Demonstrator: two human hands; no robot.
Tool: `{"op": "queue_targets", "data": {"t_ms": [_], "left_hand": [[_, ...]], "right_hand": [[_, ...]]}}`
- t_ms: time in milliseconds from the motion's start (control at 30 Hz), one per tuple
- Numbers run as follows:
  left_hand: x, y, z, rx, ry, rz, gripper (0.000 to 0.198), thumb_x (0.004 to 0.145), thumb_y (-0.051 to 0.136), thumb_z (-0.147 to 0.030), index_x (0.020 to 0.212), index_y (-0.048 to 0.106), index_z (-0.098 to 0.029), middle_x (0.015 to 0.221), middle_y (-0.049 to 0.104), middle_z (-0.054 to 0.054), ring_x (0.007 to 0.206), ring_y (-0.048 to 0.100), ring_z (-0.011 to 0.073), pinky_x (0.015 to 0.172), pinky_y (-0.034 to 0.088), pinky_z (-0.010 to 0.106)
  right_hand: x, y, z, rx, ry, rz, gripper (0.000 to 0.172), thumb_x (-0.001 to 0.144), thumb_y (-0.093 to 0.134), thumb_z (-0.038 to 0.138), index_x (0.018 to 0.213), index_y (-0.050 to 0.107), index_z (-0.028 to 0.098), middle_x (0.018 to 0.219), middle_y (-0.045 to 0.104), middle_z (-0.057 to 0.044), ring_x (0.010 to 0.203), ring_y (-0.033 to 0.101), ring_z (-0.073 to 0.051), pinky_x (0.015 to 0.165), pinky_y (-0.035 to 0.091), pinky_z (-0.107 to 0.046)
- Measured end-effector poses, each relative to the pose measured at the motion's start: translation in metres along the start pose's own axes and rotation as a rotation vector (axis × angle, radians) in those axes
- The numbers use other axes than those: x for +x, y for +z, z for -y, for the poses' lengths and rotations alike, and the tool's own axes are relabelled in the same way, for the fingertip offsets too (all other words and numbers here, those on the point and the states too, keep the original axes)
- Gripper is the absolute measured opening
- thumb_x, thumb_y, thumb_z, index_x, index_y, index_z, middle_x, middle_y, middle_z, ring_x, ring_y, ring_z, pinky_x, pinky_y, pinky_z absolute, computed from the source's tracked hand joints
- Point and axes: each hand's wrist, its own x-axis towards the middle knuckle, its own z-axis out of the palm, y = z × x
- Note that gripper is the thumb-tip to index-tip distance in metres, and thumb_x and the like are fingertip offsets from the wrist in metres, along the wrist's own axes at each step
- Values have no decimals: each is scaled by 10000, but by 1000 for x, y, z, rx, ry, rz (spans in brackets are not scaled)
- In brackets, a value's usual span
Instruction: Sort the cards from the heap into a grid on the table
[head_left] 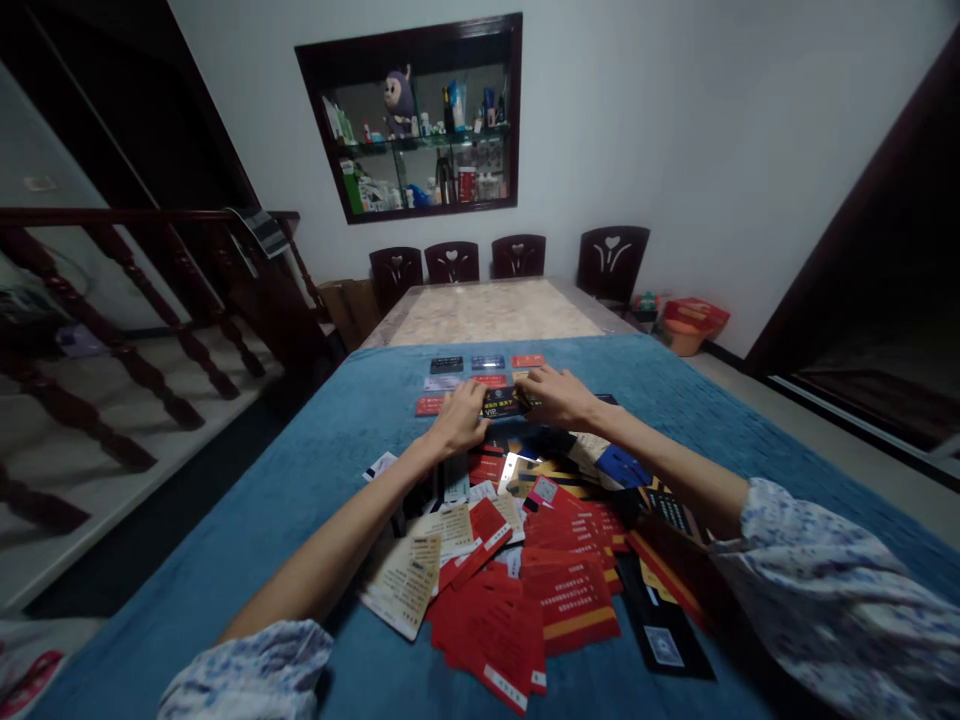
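Note:
A black card with gold lettering and "VIP" (501, 404) is held by its two ends, tilted up above the blue cloth (315, 470). My left hand (460, 418) grips its left end, fingers closed. On the opposite end, my right hand (559, 398) pinches it between thumb and fingers. Just beyond my hands, cards lie in rows, among them a dark card (447, 365), a blue card (487, 362) and an orange-red card (528, 361). Nearer to me spreads a loose heap of red cards (574, 600), cream cards (405, 580) and black cards (664, 640). My hands partly hide the nearest row.
The cloth covers the near part of a long marble-topped table (487, 312). Dark chairs (613, 262) stand around its far end. A wooden railing (135, 290) runs along the left, and a red bag (694, 316) sits on the floor at right.

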Motion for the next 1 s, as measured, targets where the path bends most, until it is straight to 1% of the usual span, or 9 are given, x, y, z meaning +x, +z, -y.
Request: {"op": "queue_targets", "data": {"t_ms": [167, 267, 333, 467, 600, 667, 767, 900, 1000], "left_hand": [[22, 11, -14, 25, -22, 63, 371, 810, 614, -181, 1172, 539, -153, 1233, 556, 155, 1169, 495, 323, 963, 436, 481], [34, 20, -19, 8, -19, 88, 363, 804, 626, -178, 1157, 547, -149, 1223, 555, 159, 1178, 494, 319, 973, 432, 471], [41, 26, -22, 1, -24, 105, 349, 805, 626, -179, 1145, 550, -150, 1223, 551, 158, 1179, 497, 316, 981, 426, 472], [53, 36, -25, -1, -50, 155, 336, 799, 630, -180, 1123, 550, -142, 1220, 545, 162, 1184, 504, 323, 995, 420, 469], [62, 42, -27, -21, -77, 196, 330, 787, 631, -163, 1106, 552, -147, 1219, 551, 157, 1172, 524, 321, 1002, 431, 452], [65, 44, -29, -17, -80, 223, 322, 793, 620, -163, 1107, 552, -151, 1229, 554, 150, 1176, 529, 309, 1011, 435, 429], [70, 46, -31, 35, -85, 276, 316, 821, 601, -195, 1131, 550, -155, 1275, 545, 144, 1210, 514, 293, 1038, 426, 402], [76, 50, -32, 84, -104, 327, 301, 836, 596, -219, 1126, 565, -144, 1305, 541, 159, 1224, 505, 305, 1040, 428, 412], [80, 53, -31, 85, -103, 342, 291, 830, 600, -217, 1111, 579, -143, 1291, 557, 159, 1227, 504, 311, 1035, 433, 412]], "right_hand": [[-6, 0, -17, -16, 41, 54, 468, 862, 651, 320, 1303, 549, 204, 1231, 616, -165, 1181, 512, -329, 874, 430, -437], [-7, 0, -26, -27, 62, 91, 393, 860, 642, 303, 1238, 591, 205, 1205, 632, -160, 1147, 536, -326, 864, 437, -442], [-7, 0, -31, -35, 70, 111, 354, 850, 645, 298, 1191, 616, 205, 1184, 641, -155, 1130, 543, -327, 857, 442, -448], [-6, 0, -39, -41, 83, 158, 329, 837, 649, 295, 1151, 636, 195, 1176, 647, -158, 1139, 540, -338, 860, 449, -468], [-2, 4, -46, -44, 84, 186, 282, 834, 651, 303, 1099, 663, 206, 1178, 652, -155, 1146, 544, -340, 879, 452, -490], [1, 7, -50, -54, 91, 223, 297, 823, 657, 305, 1105, 664, 212, 1192, 650, -150, 1156, 542, -343, 892, 452, -499], [7, 11, -54, -64, 110, 287, 363, 811, 654, 318, 1160, 654, 220, 1219, 644, -149, 1185, 525, -352, 918, 449, -514], [12, 12, -56, -72, 134, 332, 424, 813, 635, 361, 1216, 645, 228, 1248, 633, -157, 1215, 506, -366, 942, 444, -521], [14, 14, -58, -70, 140, 353, 431, 801, 636, 351, 1215, 654, 231, 1256, 633, -159, 1224, 503, -370, 949, 442, -517]]}}
